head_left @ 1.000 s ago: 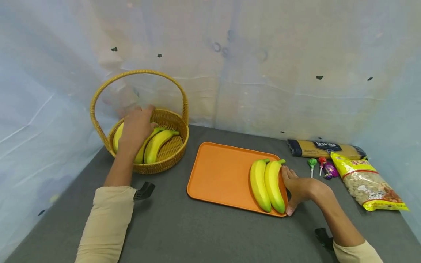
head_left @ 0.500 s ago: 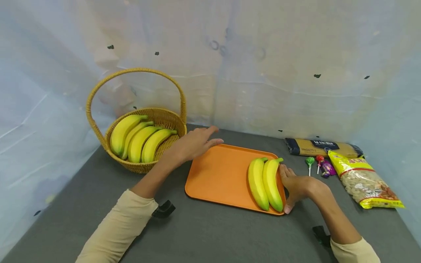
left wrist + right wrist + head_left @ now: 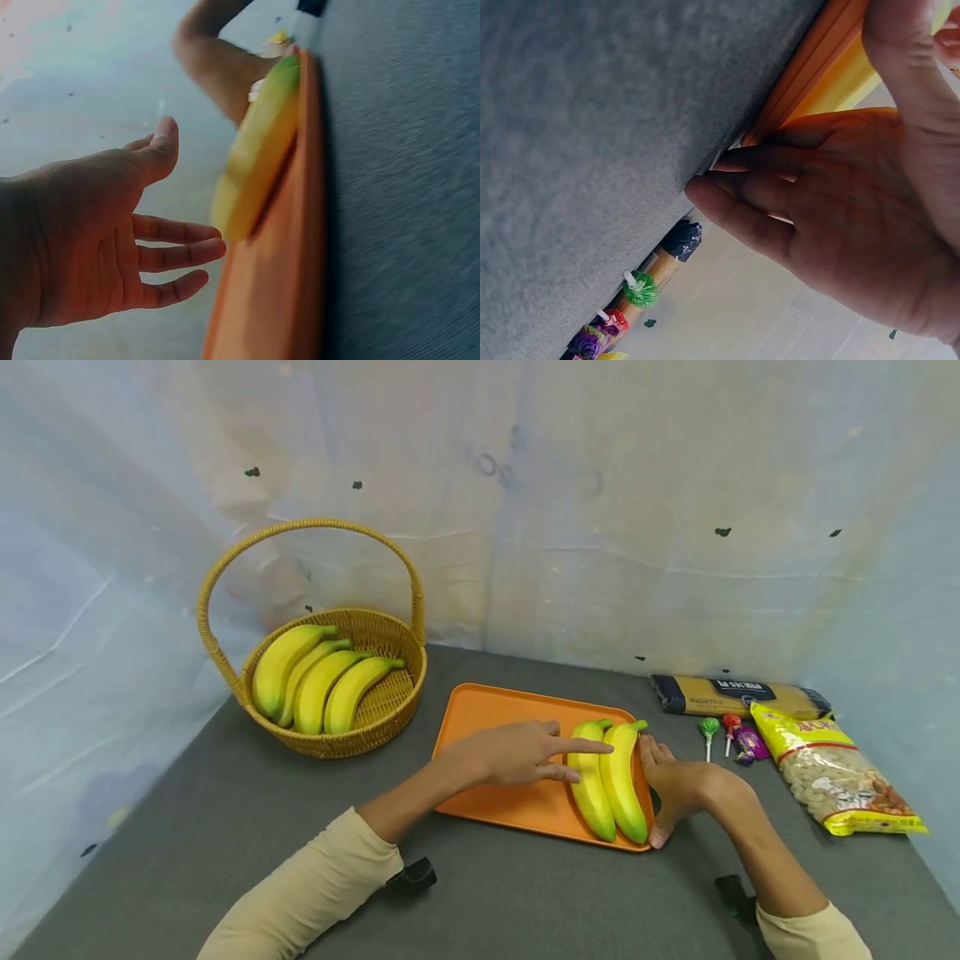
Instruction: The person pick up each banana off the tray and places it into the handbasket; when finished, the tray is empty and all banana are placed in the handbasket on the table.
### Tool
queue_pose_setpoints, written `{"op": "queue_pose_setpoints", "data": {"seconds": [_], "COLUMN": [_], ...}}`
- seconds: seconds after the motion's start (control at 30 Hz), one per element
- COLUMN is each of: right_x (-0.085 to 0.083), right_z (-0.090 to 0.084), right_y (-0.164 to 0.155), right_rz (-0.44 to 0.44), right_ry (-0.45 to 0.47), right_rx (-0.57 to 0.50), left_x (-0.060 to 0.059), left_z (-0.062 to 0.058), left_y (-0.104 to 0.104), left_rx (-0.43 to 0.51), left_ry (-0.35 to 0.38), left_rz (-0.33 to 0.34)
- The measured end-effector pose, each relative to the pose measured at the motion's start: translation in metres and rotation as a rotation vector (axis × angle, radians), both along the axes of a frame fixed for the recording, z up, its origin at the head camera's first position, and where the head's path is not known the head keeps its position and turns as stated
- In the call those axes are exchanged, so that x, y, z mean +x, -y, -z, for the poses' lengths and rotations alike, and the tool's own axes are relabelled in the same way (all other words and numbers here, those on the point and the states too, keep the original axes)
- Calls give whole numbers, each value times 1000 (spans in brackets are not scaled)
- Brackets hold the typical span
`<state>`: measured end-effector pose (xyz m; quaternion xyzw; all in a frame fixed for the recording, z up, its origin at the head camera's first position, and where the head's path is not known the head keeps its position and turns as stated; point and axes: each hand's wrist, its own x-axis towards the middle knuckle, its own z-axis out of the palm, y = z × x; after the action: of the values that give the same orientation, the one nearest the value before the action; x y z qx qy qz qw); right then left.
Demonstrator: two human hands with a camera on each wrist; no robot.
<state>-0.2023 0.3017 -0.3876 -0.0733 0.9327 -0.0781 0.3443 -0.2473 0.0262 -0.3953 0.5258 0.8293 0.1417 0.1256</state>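
Note:
Two yellow bananas [image 3: 607, 781] lie side by side at the right end of an orange tray [image 3: 495, 727]. My left hand [image 3: 558, 756] reaches over the tray with straight fingers, its index fingertip on the left banana [image 3: 255, 169]. In the left wrist view that hand [image 3: 161, 225] is open and holds nothing. My right hand [image 3: 667, 785] rests against the tray's right rim [image 3: 802, 75], fingers lying along it on the table and thumb at the front corner. A wicker basket [image 3: 390, 714] at the back left holds several bananas [image 3: 318, 677].
A long dark pasta packet [image 3: 738, 696], three lollipops [image 3: 727, 735] and a yellow snack bag [image 3: 832, 772] lie at the right on the grey table [image 3: 225, 802]. Pale sheeting walls the table at the back and both sides.
My left hand left the basket, crossed over the tray to the right and now touches the left banana. The right hand has stayed at the tray's rim.

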Motion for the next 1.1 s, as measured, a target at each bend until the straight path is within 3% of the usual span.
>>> {"op": "queue_pose_setpoints", "data": {"seconds": [0.17, 0.33, 0.43, 0.6, 0.7, 0.87, 0.97, 1.1], "right_x": [0, -1, -2, -2, -2, -2, -2, -1], "right_z": [1, 1, 1, 0, 0, 0, 0, 0], "right_y": [0, 1, 2, 0, -1, 1, 1, -1], "right_rz": [-13, -23, -13, -3, -3, -13, -9, 5], "right_ry": [0, 7, 10, 10, 9, 6, 10, 14], "right_rx": [11, 15, 14, 10, 6, 7, 6, -7], "left_x": [6, 10, 8, 0, -4, -11, -14, -13], "left_z": [14, 18, 14, 11, 11, 9, 0, -17], "left_y": [-8, -6, 0, 10, 14, 16, 19, 30], "left_rx": [-103, -147, -141, -144, -148, -130, -85, -6], "left_ry": [13, 72, 88, -28, -104, -37, 16, -52], "left_rz": [23, -65, -180, -350, -395, -475, -496, -499]}}
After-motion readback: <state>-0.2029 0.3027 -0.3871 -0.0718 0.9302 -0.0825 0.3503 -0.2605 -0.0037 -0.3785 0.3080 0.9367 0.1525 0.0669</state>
